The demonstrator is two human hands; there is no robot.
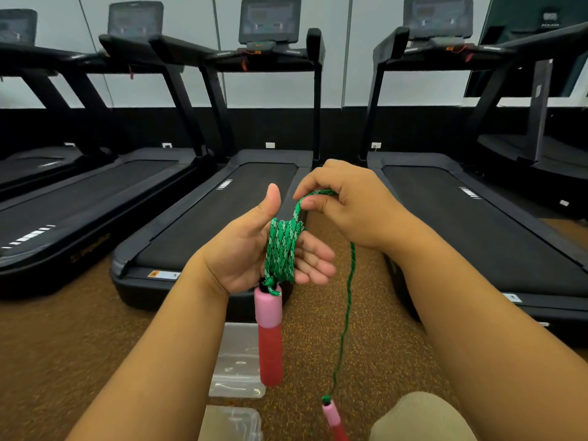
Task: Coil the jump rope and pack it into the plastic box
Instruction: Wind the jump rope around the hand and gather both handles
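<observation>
The green jump rope (281,246) is wound in several turns around the fingers of my left hand (254,253), held palm up with the thumb raised. One pink and red handle (269,332) hangs straight down from that coil. My right hand (346,202) pinches the rope just above the coil. The free strand (345,313) drops from the right hand to the second handle (332,420) near the floor. The clear plastic box (237,361) lies on the floor below my hands, partly hidden by the hanging handle.
A second clear plastic piece (232,423), possibly the lid, lies at the bottom edge. Black treadmills (222,218) stand in a row just ahead on the brown speckled floor (79,329). My knee (420,418) shows at the bottom right.
</observation>
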